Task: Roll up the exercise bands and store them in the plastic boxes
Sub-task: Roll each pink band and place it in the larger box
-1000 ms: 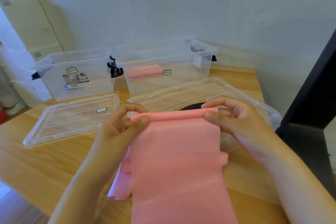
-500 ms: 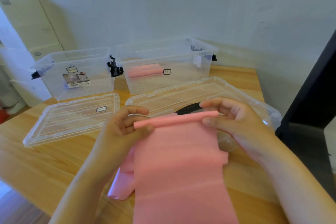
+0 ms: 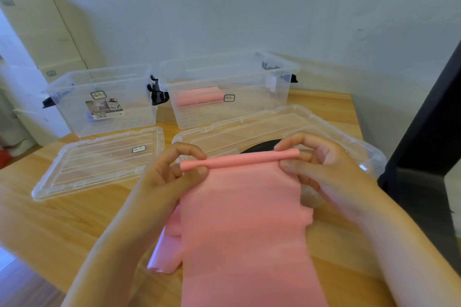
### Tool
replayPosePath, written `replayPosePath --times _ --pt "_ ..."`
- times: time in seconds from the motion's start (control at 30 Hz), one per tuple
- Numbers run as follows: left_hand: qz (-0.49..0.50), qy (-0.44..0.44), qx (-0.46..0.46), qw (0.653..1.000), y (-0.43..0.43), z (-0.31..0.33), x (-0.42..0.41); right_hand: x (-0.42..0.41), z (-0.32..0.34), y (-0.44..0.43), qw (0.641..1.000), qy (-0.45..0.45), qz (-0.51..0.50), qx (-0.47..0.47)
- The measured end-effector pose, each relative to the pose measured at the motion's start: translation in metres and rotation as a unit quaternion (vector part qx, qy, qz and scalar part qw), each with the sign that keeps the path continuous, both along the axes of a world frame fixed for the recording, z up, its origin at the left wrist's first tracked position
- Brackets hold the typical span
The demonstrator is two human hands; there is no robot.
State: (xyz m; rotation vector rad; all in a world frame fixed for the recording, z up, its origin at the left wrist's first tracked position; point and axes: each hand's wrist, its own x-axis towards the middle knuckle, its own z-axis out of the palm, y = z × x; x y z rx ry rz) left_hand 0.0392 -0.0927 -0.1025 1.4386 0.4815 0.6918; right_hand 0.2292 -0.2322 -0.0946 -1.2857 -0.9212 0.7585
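A long pink exercise band (image 3: 247,227) hangs toward me over the wooden table (image 3: 62,227), its far end wound into a thin roll. My left hand (image 3: 174,174) pinches the roll's left end. My right hand (image 3: 321,169) pinches its right end. Two clear plastic boxes stand open at the back: the left box (image 3: 104,102) holds no band, and the right box (image 3: 232,92) holds rolled pink bands (image 3: 199,98). A black band (image 3: 259,148) peeks out behind the roll.
Two clear lids lie flat in front of the boxes, the left lid (image 3: 97,162) and the right lid (image 3: 262,127). Cardboard cartons (image 3: 42,30) stand at the back left. A dark upright object (image 3: 434,117) borders the table's right side.
The flat folded top edge of the pink band has been wound into a tight thin roll between both hands. The hands stayed in about the same place.
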Motion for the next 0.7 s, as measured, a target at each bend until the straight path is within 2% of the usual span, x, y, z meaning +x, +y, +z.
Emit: replayPosePath --times 0.33,0.47,0.7 --pt "0.040 0.014 0.068 0.997 0.0059 -0.0054 0.0012 0.0017 -0.0028 -0.0010 0.998 -0.046 -0.012 -0.038" --pt "0.054 0.012 0.085 0.995 0.0040 -0.0049 0.0030 -0.0007 0.0001 -0.0012 0.999 -0.020 -0.005 -0.042" --pt "0.008 -0.004 0.030 1.000 -0.0006 0.0022 0.0005 -0.0003 0.0015 -0.0023 0.999 0.021 0.006 -0.031"
